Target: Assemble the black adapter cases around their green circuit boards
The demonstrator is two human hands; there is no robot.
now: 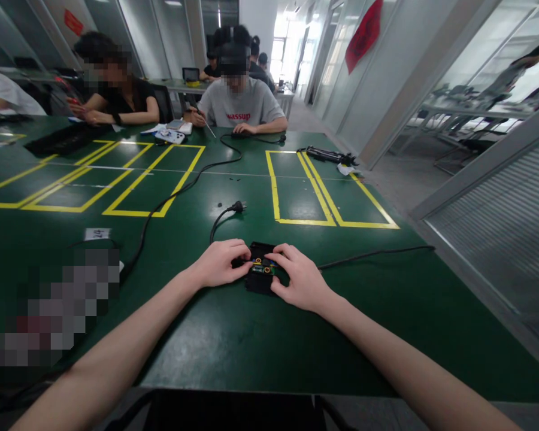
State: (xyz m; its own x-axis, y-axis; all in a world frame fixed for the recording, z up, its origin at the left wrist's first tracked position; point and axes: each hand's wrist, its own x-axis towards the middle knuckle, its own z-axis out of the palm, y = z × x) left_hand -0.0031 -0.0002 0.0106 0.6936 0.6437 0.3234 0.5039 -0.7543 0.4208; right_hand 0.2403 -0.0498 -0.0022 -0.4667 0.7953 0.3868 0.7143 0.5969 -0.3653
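On the green table (197, 347) in front of me lies an opened black plastic case (259, 286), its two halves spread apart. Between them sits a small circuit board (261, 269) with copper-coloured coils and other parts. My left hand (224, 262) pinches at the board's left end, thumb and fingertips close together. Curved around the right end, my right hand (299, 276) has its fingers on the upper side and its thumb at the lower edge. A black cord with a plug (238, 207) runs up to my left hand. Another black cord (377, 252) leads off right from behind my right hand.
Yellow tape rectangles (276, 194) mark the table ahead. A long black cable (179, 190) crosses at left, near a label marked 24 (97, 234) and a blurred-out object (58, 317). A folded black tripod-like item (327, 155) lies far right. People (247, 102) sit across the table.
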